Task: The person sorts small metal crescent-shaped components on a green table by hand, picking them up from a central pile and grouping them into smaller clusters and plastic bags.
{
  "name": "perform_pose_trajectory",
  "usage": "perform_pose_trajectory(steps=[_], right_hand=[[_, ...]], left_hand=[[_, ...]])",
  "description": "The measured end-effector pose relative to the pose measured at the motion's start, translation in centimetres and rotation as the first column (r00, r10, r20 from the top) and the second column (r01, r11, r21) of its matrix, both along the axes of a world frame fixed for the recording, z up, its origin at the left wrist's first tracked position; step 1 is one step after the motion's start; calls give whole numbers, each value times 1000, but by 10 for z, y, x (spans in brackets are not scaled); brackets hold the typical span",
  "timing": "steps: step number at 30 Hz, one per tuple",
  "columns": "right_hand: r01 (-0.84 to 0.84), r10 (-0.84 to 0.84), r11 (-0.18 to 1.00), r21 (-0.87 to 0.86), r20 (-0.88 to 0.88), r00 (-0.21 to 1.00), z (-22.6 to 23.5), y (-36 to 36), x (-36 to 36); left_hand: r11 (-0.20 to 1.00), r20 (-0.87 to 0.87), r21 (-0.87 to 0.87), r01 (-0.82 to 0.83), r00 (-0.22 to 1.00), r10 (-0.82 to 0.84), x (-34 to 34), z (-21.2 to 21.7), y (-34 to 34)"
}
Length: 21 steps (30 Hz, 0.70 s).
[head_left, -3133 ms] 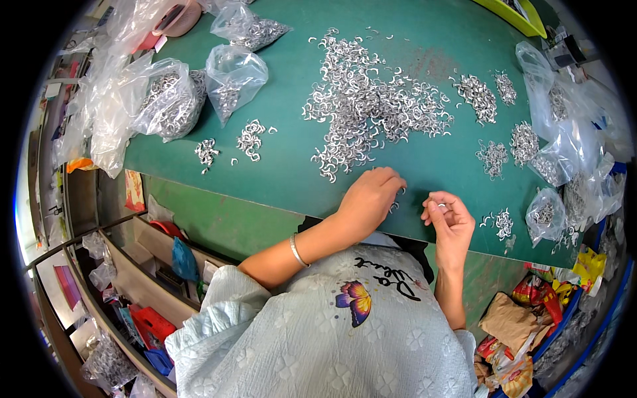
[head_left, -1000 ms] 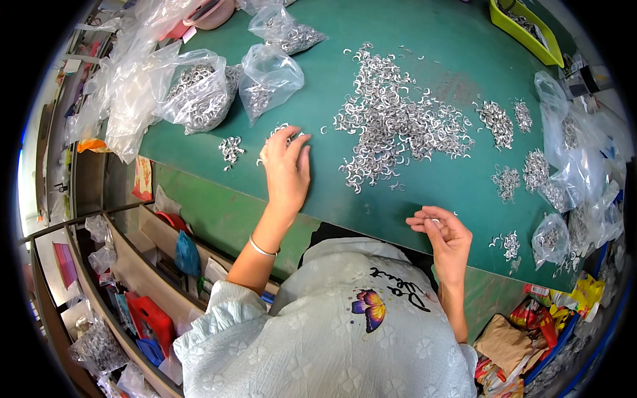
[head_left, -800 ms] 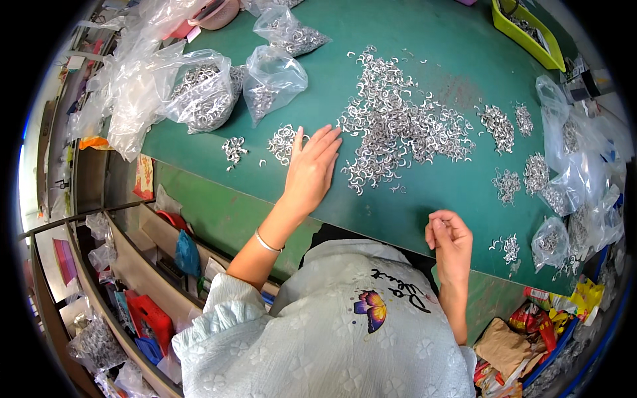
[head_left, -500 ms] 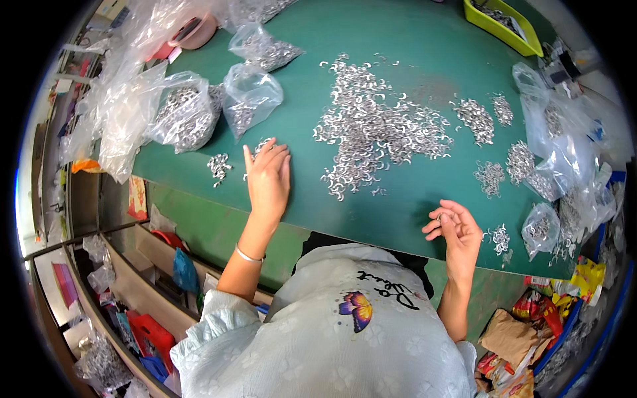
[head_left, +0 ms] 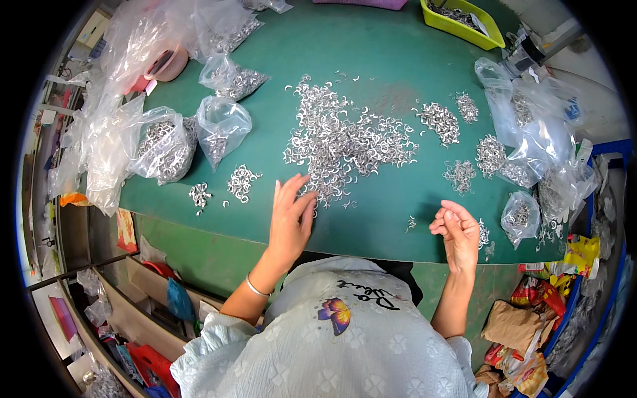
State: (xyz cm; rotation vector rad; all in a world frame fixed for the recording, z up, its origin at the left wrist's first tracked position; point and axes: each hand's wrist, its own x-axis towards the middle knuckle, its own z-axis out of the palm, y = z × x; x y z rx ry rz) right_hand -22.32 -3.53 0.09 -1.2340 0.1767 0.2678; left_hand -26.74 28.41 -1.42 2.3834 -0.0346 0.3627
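Note:
A large heap of small silver crescent-shaped metal pieces (head_left: 348, 136) lies on the green tabletop. At its near left edge is my left hand (head_left: 292, 219), fingers apart, the fingertips beside the closest pieces. My right hand (head_left: 458, 232) hovers over the table's front right, its fingers curled in toward the thumb; whatever they may hold is hidden. Just left of it lie a few loose pieces (head_left: 411, 223). Partly behind the right hand is a little pile (head_left: 484, 233). Two small piles, one nearer the heap (head_left: 243, 183) and one farther left (head_left: 199, 196), sit left of my left hand.
Clear bags of metal pieces (head_left: 164, 149) crowd the left side, beside a pink bowl (head_left: 171, 66). More small piles (head_left: 439, 123) and bags (head_left: 521, 215) line the right. A yellow-green tray (head_left: 464, 25) stands at the far right. Below are shelves (head_left: 142, 292) and snack packets (head_left: 541, 298).
My left hand has moved right, from the small left pile to the heap's near edge. The few loose pieces now show beside my right hand. The view has shifted slightly.

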Motion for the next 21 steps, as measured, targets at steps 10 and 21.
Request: perform_pose_trajectory(steps=[10, 21], right_hand=[[32, -29, 997, 70, -33, 999, -3, -33, 27], [76, -59, 906, 417, -53, 997, 27, -20, 80]], left_hand=[[999, -47, -22, 32, 998, -33, -8, -4, -11], [998, -48, -59, 28, 998, -31, -8, -4, -15]])
